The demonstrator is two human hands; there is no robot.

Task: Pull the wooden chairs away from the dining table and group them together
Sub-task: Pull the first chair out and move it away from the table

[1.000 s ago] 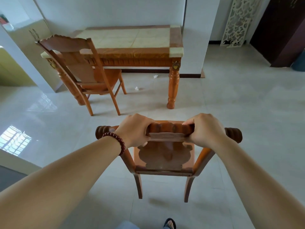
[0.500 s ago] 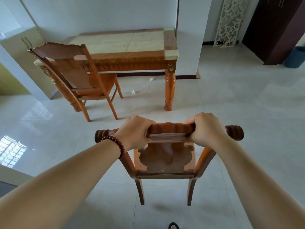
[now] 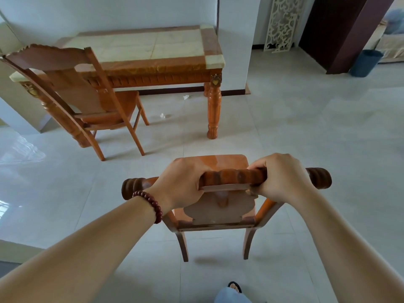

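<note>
Directly in front of me stands a wooden chair (image 3: 220, 213), well away from the dining table (image 3: 153, 60), its back toward me. My left hand (image 3: 181, 184) and my right hand (image 3: 282, 178) both grip its carved top rail. A second wooden chair (image 3: 87, 99) stands at the table's near left side, seat partly under the table edge. The table has a pale stone top and turned wooden legs and sits against the back wall.
A white pillar (image 3: 236, 40) rises at the table's right end. Small paper scraps (image 3: 162, 115) lie on the tiled floor near the table. A dark bin (image 3: 365, 62) and a dark door frame stand at the far right. My foot (image 3: 235, 287) shows at the bottom.
The held chair has tipped so its seat now shows beyond the top rail. The table and the second chair have shifted right in view. Both hands keep their grip.
</note>
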